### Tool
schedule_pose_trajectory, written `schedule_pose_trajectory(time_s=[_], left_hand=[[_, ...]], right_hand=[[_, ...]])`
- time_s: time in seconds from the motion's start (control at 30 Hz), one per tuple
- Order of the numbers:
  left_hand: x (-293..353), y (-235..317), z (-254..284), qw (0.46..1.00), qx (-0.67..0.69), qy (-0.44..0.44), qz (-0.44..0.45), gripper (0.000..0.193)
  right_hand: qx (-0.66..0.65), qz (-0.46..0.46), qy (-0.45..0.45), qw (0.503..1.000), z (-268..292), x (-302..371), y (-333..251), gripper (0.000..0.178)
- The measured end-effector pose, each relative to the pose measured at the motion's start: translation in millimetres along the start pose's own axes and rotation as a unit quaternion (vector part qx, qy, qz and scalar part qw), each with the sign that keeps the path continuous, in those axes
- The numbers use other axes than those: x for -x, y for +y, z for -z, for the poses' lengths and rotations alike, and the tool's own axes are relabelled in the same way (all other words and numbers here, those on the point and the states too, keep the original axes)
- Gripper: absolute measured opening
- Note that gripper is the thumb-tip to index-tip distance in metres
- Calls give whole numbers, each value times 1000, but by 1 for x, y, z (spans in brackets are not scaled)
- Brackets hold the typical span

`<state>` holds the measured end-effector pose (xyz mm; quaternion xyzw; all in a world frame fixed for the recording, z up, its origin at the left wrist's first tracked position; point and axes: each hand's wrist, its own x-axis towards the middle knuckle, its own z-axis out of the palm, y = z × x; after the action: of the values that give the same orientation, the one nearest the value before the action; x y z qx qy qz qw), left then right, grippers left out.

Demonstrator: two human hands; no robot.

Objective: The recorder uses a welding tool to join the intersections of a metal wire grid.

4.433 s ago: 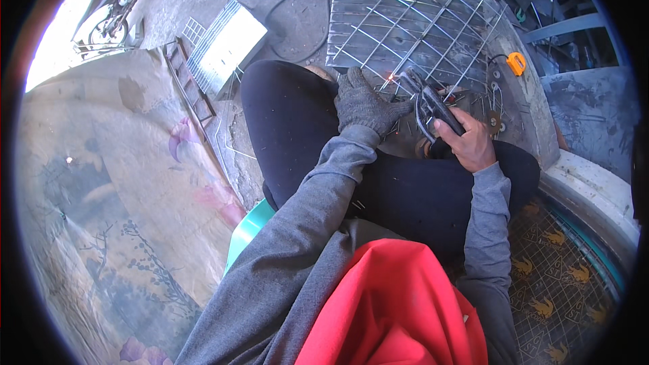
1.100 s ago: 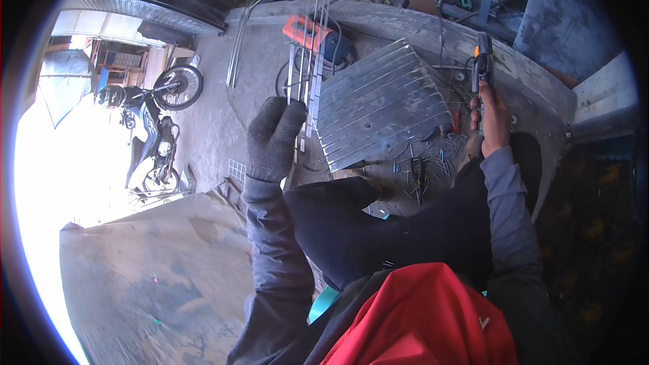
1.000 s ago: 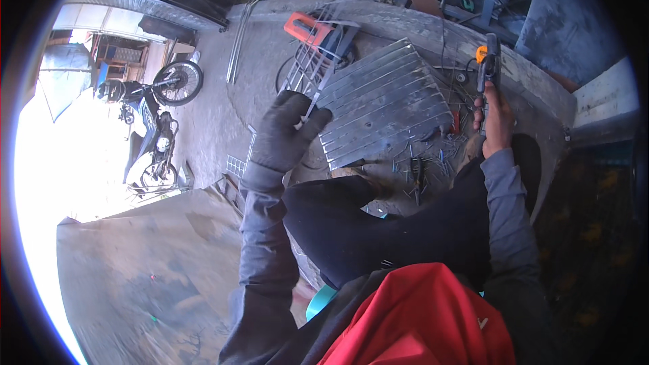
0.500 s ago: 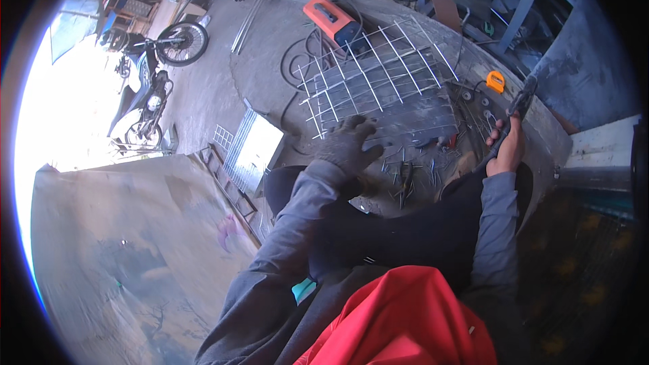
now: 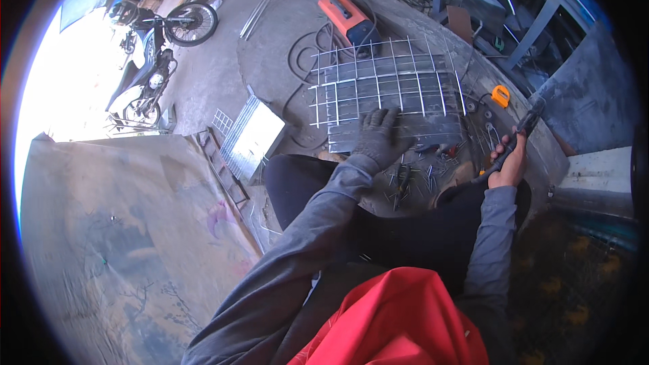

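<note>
A welded wire grid [image 5: 380, 78] of thin bright rods lies over a dark slatted metal slab [image 5: 430, 126] on the floor in front of me. My left hand [image 5: 380, 138], in a dark grey glove, is at the slab's near side, fingers stretched toward the grid's near edge; whether they touch the rods I cannot tell. Bare-fingered, my right hand [image 5: 510, 162] is wrapped round a black welding electrode holder [image 5: 531, 117] whose head points up and away to the right. No rod can be made out in its jaws. Pliers [image 5: 403, 179] lie among short metal pieces before my knees.
An orange welding machine [image 5: 346, 15] with coiled cables stands beyond the grid. A yellow tape measure [image 5: 500, 96] sits at the right. Left are a shiny ribbed metal box [image 5: 253, 136], a large painted panel [image 5: 135, 230] and a motorbike [image 5: 152, 61]. Metal frames rise far right.
My left hand has moved right and down onto the slab's near side. The wire grid has turned and now lies squarer on the slab. My right hand keeps its hold; the view has shifted slightly.
</note>
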<state>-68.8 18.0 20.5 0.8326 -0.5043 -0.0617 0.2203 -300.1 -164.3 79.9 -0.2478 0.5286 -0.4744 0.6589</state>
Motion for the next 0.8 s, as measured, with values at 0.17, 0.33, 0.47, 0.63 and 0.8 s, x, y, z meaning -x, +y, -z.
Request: schedule_pose_trajectory(time_s=[0.17, 0.33, 0.47, 0.63, 0.8], left_hand=[[21, -21, 22, 999, 28, -13, -30, 49], [34, -31, 22, 995, 92, 20, -42, 31], [47, -22, 27, 992, 36, 103, 60, 28], [73, -34, 30, 900, 271, -22, 342, 34], [88, -20, -4, 830, 437, -205, 281, 47]], right_hand=[[-12, -9, -10, 1000, 1, 0, -2, 42], [-16, -10, -19, 1000, 5, -2, 1, 40], [-17, -5, -23, 1000, 11, -9, 6, 39], [-9, 1, -25, 1000, 5, -7, 5, 41], [4, -1, -37, 999, -1, -7, 10, 38]])
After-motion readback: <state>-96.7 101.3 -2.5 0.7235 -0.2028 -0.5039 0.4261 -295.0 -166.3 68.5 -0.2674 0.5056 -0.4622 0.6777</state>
